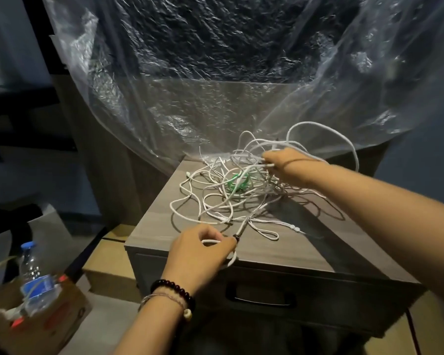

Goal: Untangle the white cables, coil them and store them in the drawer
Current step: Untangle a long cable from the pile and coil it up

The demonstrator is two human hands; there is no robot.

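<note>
both hands' fingers (215,238) pinching tangled white cables (231,190) atop grey wood-grain drawer unit (318,252), dim room

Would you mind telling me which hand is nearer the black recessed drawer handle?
The left hand: it pinches white cable at the cabinet's front edge, just above the drawer handle. The right hand is farther back, in the cable tangle.

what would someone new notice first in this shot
A messy tangle of white cables sprawls across the top of a grey drawer unit, with something green buried in the middle. The right hand grips strands at the far side, the left hand pinches a loop near the front edge. Crinkled clear plastic sheeting hangs behind.
</note>
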